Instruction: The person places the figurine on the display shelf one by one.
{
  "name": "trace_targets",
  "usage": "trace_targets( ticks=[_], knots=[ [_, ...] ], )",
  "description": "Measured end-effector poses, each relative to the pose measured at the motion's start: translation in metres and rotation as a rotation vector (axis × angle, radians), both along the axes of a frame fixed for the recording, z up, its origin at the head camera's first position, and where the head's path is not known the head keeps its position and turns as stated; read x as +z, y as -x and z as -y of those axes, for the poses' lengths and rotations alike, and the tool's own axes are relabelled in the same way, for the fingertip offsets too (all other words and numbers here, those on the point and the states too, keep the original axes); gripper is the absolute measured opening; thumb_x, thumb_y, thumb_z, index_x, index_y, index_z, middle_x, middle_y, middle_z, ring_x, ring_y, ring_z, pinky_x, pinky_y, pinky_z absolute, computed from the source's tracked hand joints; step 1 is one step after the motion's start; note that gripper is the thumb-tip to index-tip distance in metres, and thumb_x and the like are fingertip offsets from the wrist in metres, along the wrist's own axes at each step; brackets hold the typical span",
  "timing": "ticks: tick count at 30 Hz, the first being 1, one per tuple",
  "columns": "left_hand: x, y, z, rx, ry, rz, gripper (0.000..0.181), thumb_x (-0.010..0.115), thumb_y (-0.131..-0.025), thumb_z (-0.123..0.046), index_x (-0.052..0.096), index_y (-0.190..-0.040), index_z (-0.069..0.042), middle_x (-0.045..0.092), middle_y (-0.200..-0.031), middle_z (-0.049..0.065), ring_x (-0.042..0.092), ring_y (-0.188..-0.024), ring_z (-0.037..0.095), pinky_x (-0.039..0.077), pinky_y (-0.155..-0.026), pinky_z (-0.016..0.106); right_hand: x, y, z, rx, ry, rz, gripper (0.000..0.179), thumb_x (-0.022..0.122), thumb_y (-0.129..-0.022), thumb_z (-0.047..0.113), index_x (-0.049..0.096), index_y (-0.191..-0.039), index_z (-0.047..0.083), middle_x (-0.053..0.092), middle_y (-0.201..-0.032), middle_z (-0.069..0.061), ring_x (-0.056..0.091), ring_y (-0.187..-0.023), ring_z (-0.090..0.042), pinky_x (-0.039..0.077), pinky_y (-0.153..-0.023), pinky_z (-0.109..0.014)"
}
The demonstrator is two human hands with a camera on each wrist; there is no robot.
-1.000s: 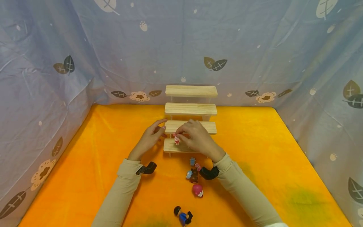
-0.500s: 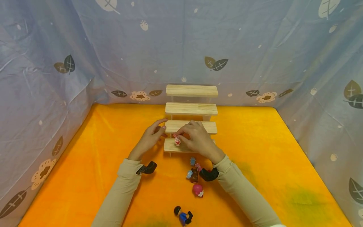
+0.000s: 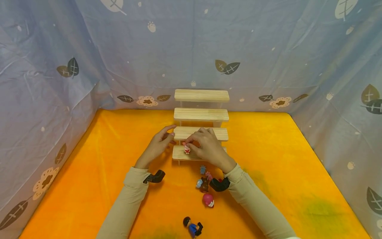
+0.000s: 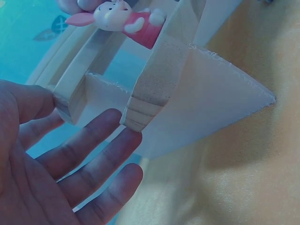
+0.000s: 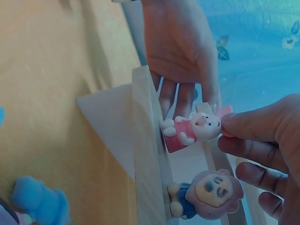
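Observation:
My right hand (image 3: 209, 146) pinches an ear of a pink pig figurine (image 5: 194, 129) between thumb and index finger. The figurine is upright, its feet at the lowest step (image 3: 179, 153) of a wooden tiered display stand. Beside it on that step sits a lion-like figurine (image 5: 208, 194) with a blue body, which the right hand hides in the head view. My left hand (image 4: 70, 164) is at the stand's left end, fingers spread. Its thumb touches the end of the second step (image 4: 70, 101), and fingertips touch the end of the lowest one.
In front of the stand lie several small figurines, including a blue one (image 3: 203, 169), a brown one (image 3: 204, 186) and a magenta one (image 3: 208, 199). Nearer lies a figurine in blue (image 3: 193, 229). Patterned cloth (image 3: 191, 43) hangs behind the orange covering (image 3: 268, 149).
The pig figurine has shifted very slightly down and to the right in the right hand, standing straighter on the step. My left hand has stayed at the stand's end.

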State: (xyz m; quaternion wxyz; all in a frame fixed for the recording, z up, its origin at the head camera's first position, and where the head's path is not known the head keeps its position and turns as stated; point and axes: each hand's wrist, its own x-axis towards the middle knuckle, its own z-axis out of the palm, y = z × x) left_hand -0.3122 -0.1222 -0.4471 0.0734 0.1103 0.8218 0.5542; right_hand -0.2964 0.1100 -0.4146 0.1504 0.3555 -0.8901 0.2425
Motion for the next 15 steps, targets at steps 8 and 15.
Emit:
trace_targets(
  ticks=[8, 15],
  knots=[
    [0.0003, 0.0003, 0.0004, -0.004, -0.002, 0.006, 0.049, 0.047, -0.109, -0.032, 0.041, -0.155, -0.017, 0.067, -0.117, 0.024, 0.07, -0.104, 0.038, 0.058, -0.083, 0.054, -0.0013, -0.0011, -0.0011, 0.0, 0.002, 0.017, 0.008, 0.077, -0.092, 0.021, 0.078, -0.1, 0.019, 0.078, -0.098, 0.005, 0.055, -0.087, -0.015, 0.031, -0.081, -0.035],
    [0.0019, 0.0001, 0.0005, -0.007, -0.005, -0.007, 0.048, 0.046, -0.11, -0.031, 0.042, -0.155, -0.015, 0.069, -0.113, 0.024, 0.071, -0.1, 0.035, 0.058, -0.083, 0.053, -0.0008, -0.0021, -0.0017, 0.003, 0.013, 0.015, 0.008, 0.077, -0.091, 0.02, 0.079, -0.099, 0.018, 0.078, -0.097, 0.005, 0.055, -0.086, -0.015, 0.031, -0.08, -0.035]
  ],
)
